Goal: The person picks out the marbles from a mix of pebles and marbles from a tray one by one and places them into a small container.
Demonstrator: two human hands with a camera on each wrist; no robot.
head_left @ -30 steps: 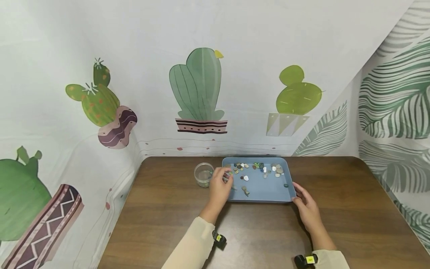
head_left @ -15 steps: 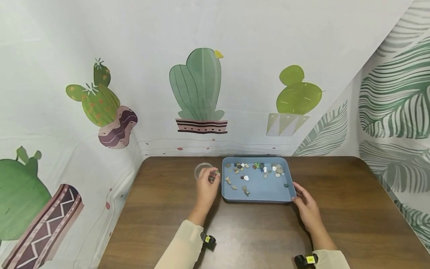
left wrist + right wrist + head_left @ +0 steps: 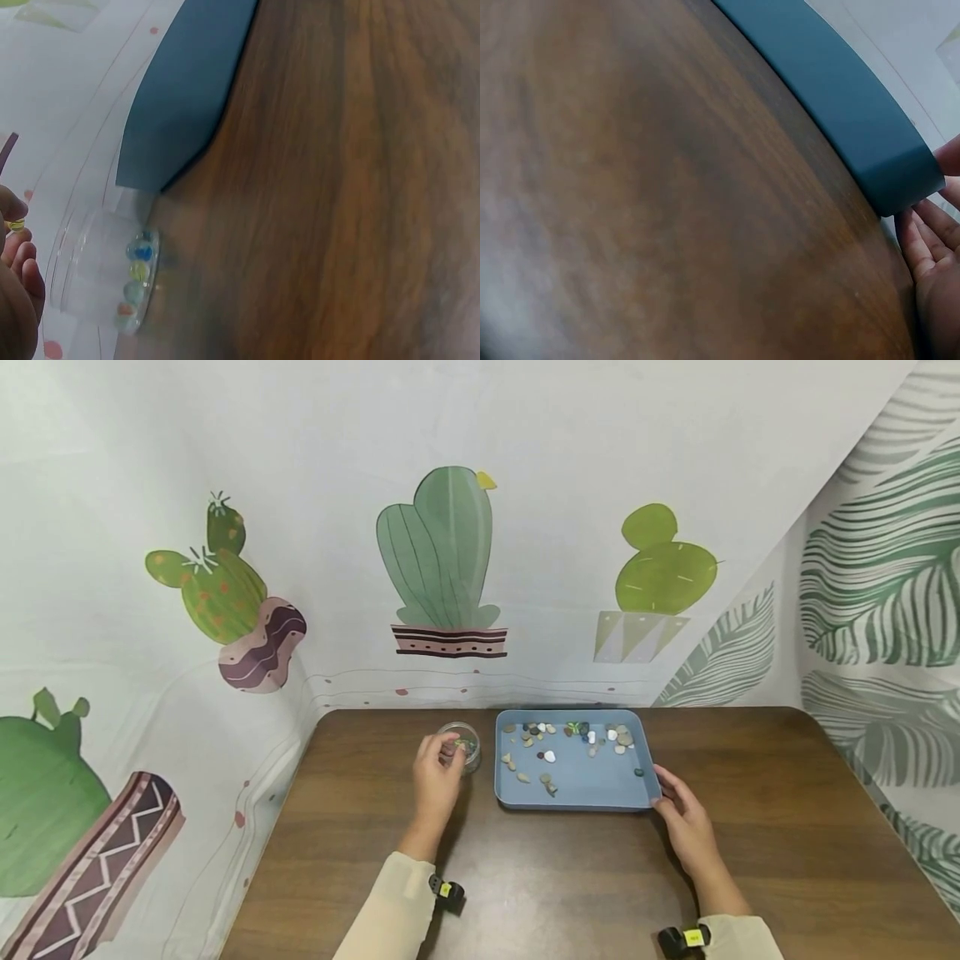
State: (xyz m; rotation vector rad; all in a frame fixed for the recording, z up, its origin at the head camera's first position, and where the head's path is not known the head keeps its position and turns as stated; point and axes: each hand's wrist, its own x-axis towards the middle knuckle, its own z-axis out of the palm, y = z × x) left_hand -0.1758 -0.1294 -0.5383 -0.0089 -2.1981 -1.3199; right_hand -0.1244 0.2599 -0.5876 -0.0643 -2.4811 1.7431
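My left hand (image 3: 437,777) is over the near left side of a clear round jar (image 3: 472,758) and pinches a yellowish marble (image 3: 16,224) between thumb and fingertips. In the left wrist view, several glass marbles (image 3: 137,270) lie at the bottom of the jar. To the jar's right is a blue rectangular tray (image 3: 592,787), on which pebbles and small shells are scattered. My right hand (image 3: 688,828) holds the tray's near right corner, with thumb and fingers on either side of its wall (image 3: 900,176).
A white stone (image 3: 550,757), a dark green stone (image 3: 639,772) and small clusters of pebbles lie in the tray. All stands on a brown wooden table (image 3: 570,877). A white cloth (image 3: 555,568) printed with cacti hangs behind the table's far edge.
My left hand has moved left from above the tray's left side to the jar, carrying the marble. The right hand and the tray have stayed in place.
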